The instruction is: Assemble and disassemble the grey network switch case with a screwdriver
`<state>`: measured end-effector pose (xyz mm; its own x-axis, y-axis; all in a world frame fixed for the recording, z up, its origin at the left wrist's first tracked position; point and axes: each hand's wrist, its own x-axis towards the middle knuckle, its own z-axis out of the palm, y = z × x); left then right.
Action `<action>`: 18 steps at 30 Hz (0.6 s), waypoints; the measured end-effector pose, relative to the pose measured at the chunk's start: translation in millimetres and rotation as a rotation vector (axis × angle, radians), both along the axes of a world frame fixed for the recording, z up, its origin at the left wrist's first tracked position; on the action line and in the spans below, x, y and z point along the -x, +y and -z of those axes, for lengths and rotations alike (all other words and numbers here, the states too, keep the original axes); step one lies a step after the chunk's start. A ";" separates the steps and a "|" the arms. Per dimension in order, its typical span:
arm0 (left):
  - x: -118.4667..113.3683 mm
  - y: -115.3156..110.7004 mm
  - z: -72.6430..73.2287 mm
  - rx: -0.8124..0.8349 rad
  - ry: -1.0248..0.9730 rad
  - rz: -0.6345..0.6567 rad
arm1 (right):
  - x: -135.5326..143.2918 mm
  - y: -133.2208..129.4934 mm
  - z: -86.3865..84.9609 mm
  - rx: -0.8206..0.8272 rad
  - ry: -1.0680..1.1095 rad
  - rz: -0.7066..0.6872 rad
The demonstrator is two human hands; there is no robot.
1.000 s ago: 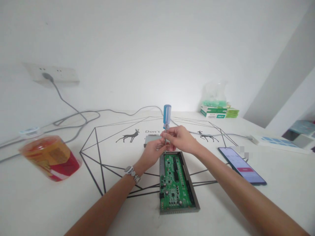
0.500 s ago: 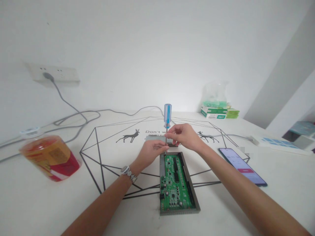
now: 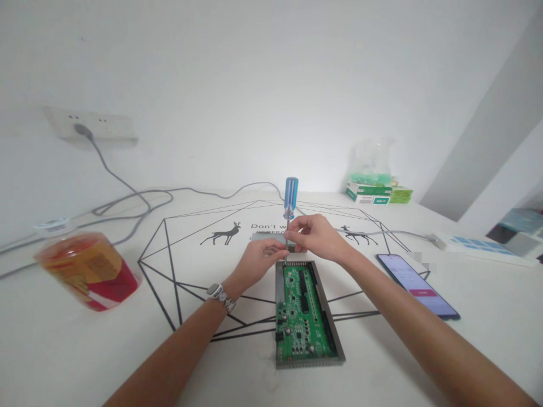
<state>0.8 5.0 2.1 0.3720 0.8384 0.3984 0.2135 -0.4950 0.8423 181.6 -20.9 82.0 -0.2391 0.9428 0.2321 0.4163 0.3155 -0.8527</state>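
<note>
A screwdriver [image 3: 291, 194] with a clear blue handle stands almost upright, its tip down at the far left corner of a green circuit board [image 3: 300, 316]. The board lies in a shallow grey metal case [image 3: 332, 333] on the table. My right hand [image 3: 314, 234] pinches the screwdriver's shaft below the handle. Lower down, my left hand [image 3: 261, 260] has its thumb and fingertips closed around the shaft near the tip. The tip and any screw under it are too small to make out. Behind the hands lies a grey metal piece [image 3: 258, 237], partly covered.
A lit phone [image 3: 418, 285] lies to the right, with a white power strip [image 3: 487, 249] beyond it. On the left stands a red and yellow plastic container [image 3: 89, 271]. Grey cable [image 3: 139, 198] runs along the back. Green and white boxes [image 3: 369, 192] sit at the wall.
The screwdriver's handle has turned and leans slightly more to the right. Both hands keep nearly the same place; the board and case have not moved.
</note>
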 end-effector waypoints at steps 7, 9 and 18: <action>-8.9 -5.6 0.0 -0.027 -0.016 0.066 | 9.0 -2.2 6.8 -0.023 0.013 -0.087; -11.8 -5.7 2.4 -0.003 -0.050 0.079 | 11.4 -1.1 10.1 -0.040 0.018 -0.066; -8.5 1.2 9.4 0.156 -0.139 0.060 | 0.6 4.4 6.8 -0.047 0.068 0.060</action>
<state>9.3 6.2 -7.3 0.3737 0.8718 0.3167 0.0636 -0.3647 0.9289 180.9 -16.5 75.2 -0.1647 0.9426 0.2904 0.3773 0.3322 -0.8645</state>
